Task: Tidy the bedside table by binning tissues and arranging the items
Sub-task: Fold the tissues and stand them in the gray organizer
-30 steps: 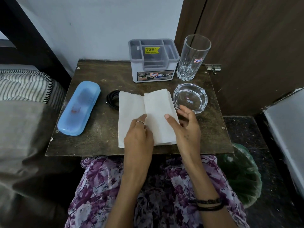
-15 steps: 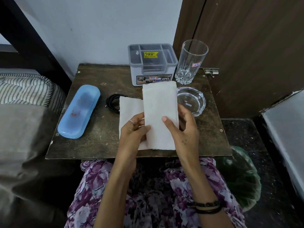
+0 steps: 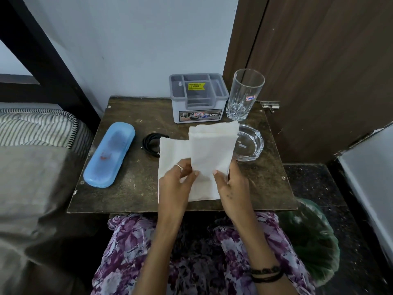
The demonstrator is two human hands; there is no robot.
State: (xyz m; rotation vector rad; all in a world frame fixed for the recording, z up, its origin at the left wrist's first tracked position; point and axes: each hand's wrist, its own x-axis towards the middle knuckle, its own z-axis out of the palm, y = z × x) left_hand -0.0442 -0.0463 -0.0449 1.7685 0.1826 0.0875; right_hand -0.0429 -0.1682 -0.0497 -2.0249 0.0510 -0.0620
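**bedside table, both hands on the tissue**

dark worn wooden bedside table (image 3: 131, 194) sits between a striped mattress edge (image 3: 38, 126) on your left and a brown door (image 3: 319, 71) on your right, pale wall behind.

your left hand (image 3: 174, 186) and right hand (image 3: 231, 186) are both over the front middle of the table, holding a white tissue (image 3: 210, 156). it's folded, right half raised and tilted up toward the back, left half lower. left thumb and fingers are pinched closed on the lower left part, ring visible on one finger. right thumb is pressed on the front face of the raised half, the other right fingers are curled behind the tissue edge and mostly hidden. the tissue's top edge overlaps your view of the organiser base and the ashtray rim; can't tell if it touches either.

other items on the table:
- blue glasses case (image 3: 109, 154), shut, lying at an angle near the left edge
- black coiled cable (image 3: 151, 143) just left of the tissue, partly behind it
- grey compartment organiser (image 3: 198, 96) at the back, yellow price sticker inside
- clear drinking glass (image 3: 244, 94) upright, just right of the organiser
- clear glass ashtray (image 3: 249, 143) in front of the glass

green-lined bin (image 3: 312, 241) on the floor, below the table's front right corner. black bands on your right wrist.
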